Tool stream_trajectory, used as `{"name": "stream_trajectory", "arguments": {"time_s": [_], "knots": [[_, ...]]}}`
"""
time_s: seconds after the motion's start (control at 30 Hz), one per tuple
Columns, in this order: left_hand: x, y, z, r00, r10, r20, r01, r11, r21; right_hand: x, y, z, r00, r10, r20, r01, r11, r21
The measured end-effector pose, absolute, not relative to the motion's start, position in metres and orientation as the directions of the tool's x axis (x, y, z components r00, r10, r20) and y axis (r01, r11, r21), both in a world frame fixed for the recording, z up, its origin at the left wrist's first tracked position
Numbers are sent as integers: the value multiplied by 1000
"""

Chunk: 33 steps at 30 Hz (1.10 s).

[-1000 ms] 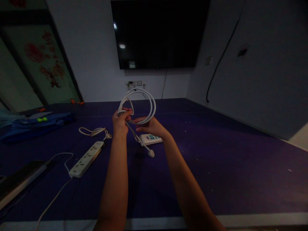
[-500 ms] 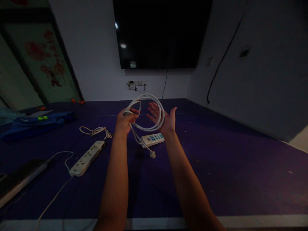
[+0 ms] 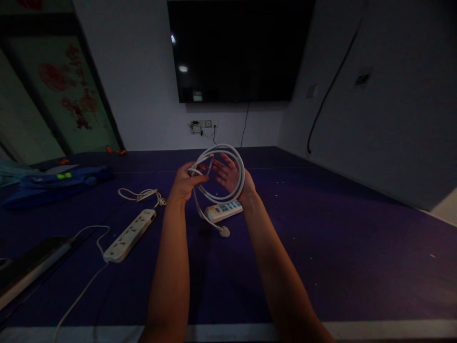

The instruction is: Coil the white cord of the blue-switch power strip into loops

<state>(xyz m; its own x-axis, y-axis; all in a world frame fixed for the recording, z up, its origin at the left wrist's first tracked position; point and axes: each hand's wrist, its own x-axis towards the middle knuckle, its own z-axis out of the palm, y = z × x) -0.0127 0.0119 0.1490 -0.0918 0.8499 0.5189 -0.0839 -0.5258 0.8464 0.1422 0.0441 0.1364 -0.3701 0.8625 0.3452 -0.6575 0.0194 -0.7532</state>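
My left hand [image 3: 186, 182] is closed around one side of a coiled white power cord [image 3: 223, 199], thumb pressed over the loops. The coil stands up as a ring of a few turns. At its other side my right hand [image 3: 235, 178] has its fingers spread, the palm behind and against the loops, not gripping them. From the left hand a length of cord hangs down to a white plug [image 3: 224, 232]. Behind and below the coil lies a white power strip [image 3: 223, 212] with blue sockets, partly hidden by the cord and the right hand.
A second white power strip [image 3: 130, 237] lies to the left, with a bundled cord [image 3: 137, 194] beyond it. A dark long device [image 3: 32, 267] sits at the left edge. Blue cloth [image 3: 60, 183] lies farther back. A large screen [image 3: 243, 52] hangs on the wall.
The coil has dropped slightly, and my right fingers have curled in toward the left hand. The plug has swung a little left. My left hand keeps its grip.
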Motion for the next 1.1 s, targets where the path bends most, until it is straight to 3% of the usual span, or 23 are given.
{"name": "stream_trajectory", "arguments": {"time_s": [0.23,0.47,0.8,1.1], "knots": [[-6,14,145,-20,896,444,129,-438,890,125,52,125,-245,913,327,-625,110,-773],[-14,14,141,8,921,389,58,-389,919,125,63,113,-46,948,313,-552,237,-799],[-30,19,132,45,938,343,-170,-331,928,126,60,107,-102,978,182,-489,109,-865],[-23,17,138,78,902,425,-11,-425,905,120,56,105,-87,982,167,-434,114,-894]]}}
